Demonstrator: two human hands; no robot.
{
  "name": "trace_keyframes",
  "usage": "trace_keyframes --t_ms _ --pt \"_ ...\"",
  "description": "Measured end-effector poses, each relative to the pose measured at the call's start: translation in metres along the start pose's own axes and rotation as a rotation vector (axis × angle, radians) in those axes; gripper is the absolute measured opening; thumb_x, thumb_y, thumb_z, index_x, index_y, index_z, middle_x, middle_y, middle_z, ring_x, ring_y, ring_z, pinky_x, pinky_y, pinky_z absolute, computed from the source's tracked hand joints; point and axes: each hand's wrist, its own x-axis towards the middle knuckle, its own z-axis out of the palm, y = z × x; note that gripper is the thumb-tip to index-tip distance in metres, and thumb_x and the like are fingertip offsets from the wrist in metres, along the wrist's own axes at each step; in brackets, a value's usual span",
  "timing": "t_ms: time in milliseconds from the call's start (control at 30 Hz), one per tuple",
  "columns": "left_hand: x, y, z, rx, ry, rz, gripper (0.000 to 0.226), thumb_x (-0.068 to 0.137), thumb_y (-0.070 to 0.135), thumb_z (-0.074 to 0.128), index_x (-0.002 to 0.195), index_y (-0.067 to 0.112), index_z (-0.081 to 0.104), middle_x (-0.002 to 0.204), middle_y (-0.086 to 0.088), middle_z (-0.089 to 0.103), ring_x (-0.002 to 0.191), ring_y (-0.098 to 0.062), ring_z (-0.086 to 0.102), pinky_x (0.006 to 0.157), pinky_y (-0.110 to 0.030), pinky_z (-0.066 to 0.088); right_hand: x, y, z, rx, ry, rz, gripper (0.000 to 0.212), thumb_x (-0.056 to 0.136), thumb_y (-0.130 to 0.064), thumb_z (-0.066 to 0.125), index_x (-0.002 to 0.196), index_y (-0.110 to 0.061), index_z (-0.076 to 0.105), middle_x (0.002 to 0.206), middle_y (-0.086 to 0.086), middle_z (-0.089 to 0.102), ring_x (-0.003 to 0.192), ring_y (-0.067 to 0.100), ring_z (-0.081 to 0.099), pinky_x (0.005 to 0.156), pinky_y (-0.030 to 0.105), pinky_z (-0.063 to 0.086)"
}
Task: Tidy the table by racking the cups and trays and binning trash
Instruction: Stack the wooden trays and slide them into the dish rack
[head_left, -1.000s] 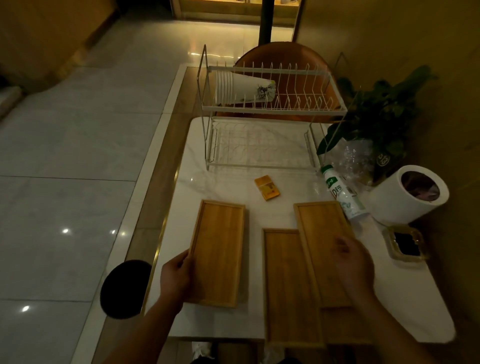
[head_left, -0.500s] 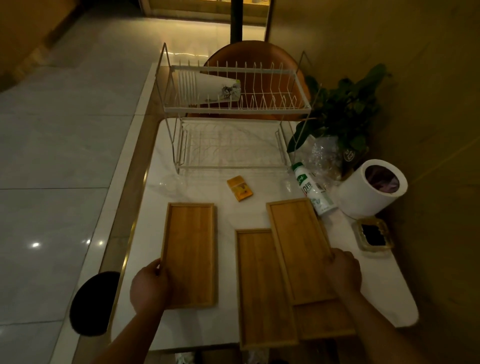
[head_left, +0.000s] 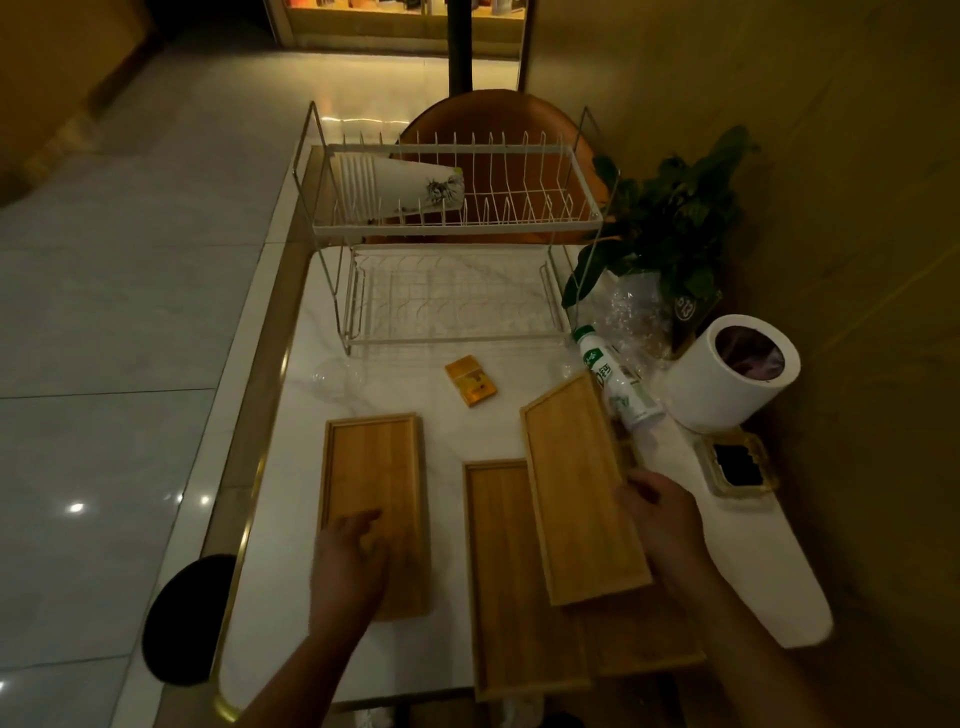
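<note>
Several bamboo trays lie on the white table (head_left: 291, 447). My right hand (head_left: 662, 519) grips the right edge of the tilted right tray (head_left: 576, 483), which overlaps the middle tray (head_left: 511, 582) and another under it. My left hand (head_left: 353, 561) hovers over the near end of the left tray (head_left: 374, 478), fingers loosely extended. A stack of paper cups (head_left: 395, 187) lies on the top tier of the white wire rack (head_left: 457, 228). A white bottle with a green cap (head_left: 618, 384) and an orange packet (head_left: 470, 380) lie in front of the rack.
A white bin (head_left: 727, 374) with a dark liner stands at the right, an ashtray (head_left: 737, 465) beside it. A potted plant (head_left: 670, 223) and crumpled clear plastic (head_left: 631, 322) sit behind. A brown chair (head_left: 498, 111) is beyond the rack; a black stool (head_left: 189, 618) at the left.
My left hand has let go of the left tray's edge and moved over its near end. My right hand has lifted and tilted the right tray.
</note>
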Motion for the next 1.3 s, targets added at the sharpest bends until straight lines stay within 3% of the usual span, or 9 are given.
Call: trace_keyframes --t_ms 167,300,367,500,633,800,933,1067,1300 --pt "-0.024 0.083 -0.005 -0.730 -0.365 -0.069 0.052 0.087 0.049 0.066 0.136 0.042 0.048 0.119 0.008 0.065 0.107 -0.012 0.068 0.084 -0.035 0.059 -0.041 -0.045 0.060 0.090 -0.127 -0.167 0.032 0.082 -0.002 0.072 0.106 -0.021 0.066 0.084 -0.004 0.061 0.070 0.007 0.059 0.052 0.013 0.047" --pt "-0.026 0.104 -0.010 -1.067 -0.459 -0.136 0.051 0.089 0.050 0.066 0.135 0.031 0.052 0.123 -0.005 0.070 0.109 -0.025 0.070 0.083 -0.043 0.060 -0.076 -0.051 0.113 -0.078 -0.285 -0.355 0.032 0.081 -0.008 0.068 0.101 -0.033 0.066 0.103 -0.013 0.051 0.089 0.013 0.061 0.071 0.027 0.056" --pt "-0.025 0.098 -0.017 -1.040 -0.304 -0.122 0.034 0.096 0.034 0.062 0.126 0.020 0.060 0.109 -0.010 0.075 0.096 -0.028 0.074 0.070 -0.036 0.058 -0.090 -0.048 0.132 -0.207 -0.337 -0.433 0.031 0.084 -0.017 0.066 0.112 -0.031 0.065 0.110 -0.014 0.049 0.097 0.006 0.058 0.080 0.029 0.055" --pt "-0.025 0.062 -0.031 -0.983 -0.106 -0.207 0.023 0.098 0.011 0.051 0.108 0.017 0.070 0.092 -0.009 0.076 0.082 -0.032 0.074 0.062 -0.038 0.060 -0.103 -0.043 0.148 -0.184 -0.557 -0.480 0.025 0.090 -0.025 0.063 0.115 -0.026 0.068 0.103 -0.021 0.048 0.096 -0.016 0.047 0.082 0.005 0.040" --pt "-0.015 0.022 -0.054 -0.914 -0.118 -0.280 0.029 0.102 0.020 0.044 0.109 0.022 0.072 0.096 -0.008 0.077 0.089 -0.033 0.074 0.077 -0.055 0.061 -0.072 -0.034 0.146 -0.387 -0.393 -0.187 0.051 0.098 -0.036 0.053 0.145 -0.022 0.043 0.149 0.001 0.036 0.138 0.019 0.037 0.108 0.034 0.037" --pt "0.015 0.003 -0.070 -0.912 -0.240 -0.313 0.024 0.102 0.022 0.047 0.110 0.026 0.070 0.099 -0.002 0.078 0.089 -0.024 0.076 0.067 -0.038 0.063 -0.057 -0.028 0.179 -0.335 -0.575 -0.001 0.025 0.100 -0.028 0.052 0.112 -0.013 0.067 0.099 0.004 0.067 0.085 0.016 0.062 0.083 0.034 0.052" --pt "0.044 -0.007 -0.064 -0.627 -0.136 -0.233 0.028 0.098 0.019 0.051 0.119 0.025 0.069 0.091 -0.004 0.075 0.087 -0.027 0.072 0.077 -0.044 0.062 -0.057 -0.023 0.205 -0.361 -0.475 -0.002 0.021 0.098 -0.027 0.053 0.106 -0.017 0.069 0.096 0.007 0.071 0.085 0.025 0.067 0.080 0.041 0.057" --pt "0.066 -0.018 -0.060 -0.280 -0.076 -0.141 0.035 0.097 0.016 0.051 0.128 0.022 0.066 0.072 -0.005 0.070 0.058 -0.017 0.062 0.051 -0.027 0.047 -0.057 -0.028 0.219 -0.439 -0.368 -0.066 0.021 0.096 -0.030 0.052 0.100 -0.018 0.068 0.091 0.004 0.070 0.080 0.024 0.066 0.075 0.039 0.057" --pt "0.089 -0.028 -0.054 -0.003 -0.080 -0.041 0.028 0.097 0.009 0.052 0.118 0.009 0.071 0.089 -0.005 0.066 0.070 -0.017 0.066 0.056 -0.023 0.051 -0.057 -0.025 0.238 -0.576 -0.253 -0.104 0.025 0.098 -0.031 0.052 0.096 -0.013 0.069 0.101 0.005 0.061 0.082 0.021 0.061 0.073 0.031 0.053"
